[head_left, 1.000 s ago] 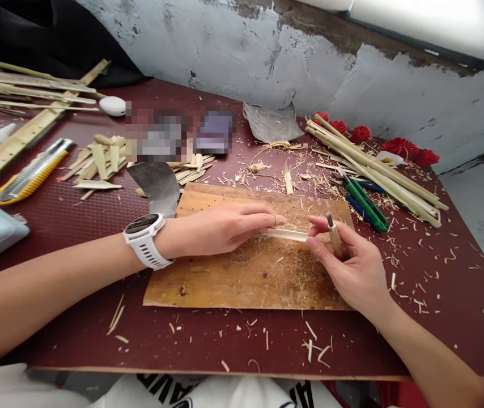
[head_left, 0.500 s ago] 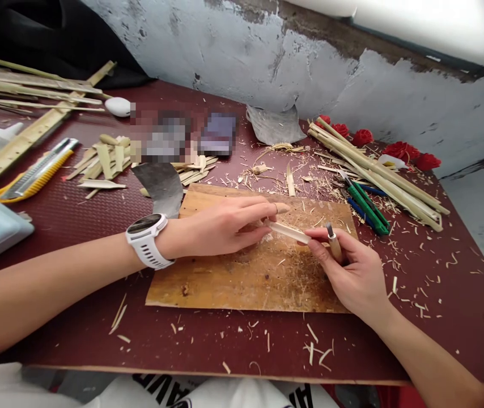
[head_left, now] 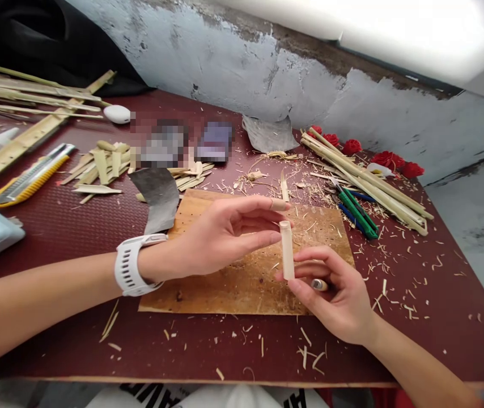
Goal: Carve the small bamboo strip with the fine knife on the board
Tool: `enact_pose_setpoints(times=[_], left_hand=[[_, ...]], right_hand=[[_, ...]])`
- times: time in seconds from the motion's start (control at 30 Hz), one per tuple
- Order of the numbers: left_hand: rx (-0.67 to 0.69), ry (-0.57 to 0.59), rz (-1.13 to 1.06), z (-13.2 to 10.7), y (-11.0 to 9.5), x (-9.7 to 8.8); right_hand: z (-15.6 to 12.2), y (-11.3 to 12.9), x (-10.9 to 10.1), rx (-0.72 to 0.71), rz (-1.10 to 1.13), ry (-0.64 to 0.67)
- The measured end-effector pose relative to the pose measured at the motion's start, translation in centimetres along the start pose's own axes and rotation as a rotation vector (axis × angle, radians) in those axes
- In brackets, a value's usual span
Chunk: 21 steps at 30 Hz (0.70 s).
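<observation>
A short pale bamboo strip (head_left: 287,249) stands nearly upright above a worn wooden board (head_left: 225,283). My right hand (head_left: 339,294) pinches its lower end between thumb and forefinger, and a small carving knife (head_left: 319,284) is tucked in the same hand. My left hand (head_left: 225,232), with a white watch at the wrist, hovers at the strip's top, forefinger and thumb extended and touching or almost touching it.
Shavings litter the dark red table (head_left: 76,221). Cut bamboo pieces (head_left: 101,164) and a yellow utility knife (head_left: 25,178) lie at left. Long bamboo sticks (head_left: 365,175), a green tool (head_left: 359,212) and red paper flowers (head_left: 390,161) sit at right. A peeling wall rises behind.
The strip, lying flat across the board between both hands, has been raised upright by my right hand. The knife has turned down into the palm. My left hand lifted off the board.
</observation>
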<state>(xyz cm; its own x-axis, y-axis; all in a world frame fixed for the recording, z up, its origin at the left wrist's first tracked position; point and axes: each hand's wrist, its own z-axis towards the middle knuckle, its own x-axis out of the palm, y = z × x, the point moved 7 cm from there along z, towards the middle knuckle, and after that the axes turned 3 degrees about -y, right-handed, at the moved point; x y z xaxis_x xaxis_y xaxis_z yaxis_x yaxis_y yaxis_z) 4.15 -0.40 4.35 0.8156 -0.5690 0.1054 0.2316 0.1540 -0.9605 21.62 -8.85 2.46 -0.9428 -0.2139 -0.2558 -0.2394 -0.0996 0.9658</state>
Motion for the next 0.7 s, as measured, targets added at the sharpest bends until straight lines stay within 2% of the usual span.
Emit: enact_pose_setpoints(times=[0.27,0.5,0.7], left_hand=[[0.002,0.016,-0.037,0.02,-0.21,0.51],[0.052,0.016,-0.022,-0.11,-0.57,0.48],[0.097,0.016,0.063,-0.19,-0.63,0.20]], right_hand=[[0.22,-0.01,0.75,0.016,0.043,0.024],[0.37,0.27,0.84,-0.031,0.031,0.048],[0.32,0.35,0.19,-0.051,-0.063,-0.031]])
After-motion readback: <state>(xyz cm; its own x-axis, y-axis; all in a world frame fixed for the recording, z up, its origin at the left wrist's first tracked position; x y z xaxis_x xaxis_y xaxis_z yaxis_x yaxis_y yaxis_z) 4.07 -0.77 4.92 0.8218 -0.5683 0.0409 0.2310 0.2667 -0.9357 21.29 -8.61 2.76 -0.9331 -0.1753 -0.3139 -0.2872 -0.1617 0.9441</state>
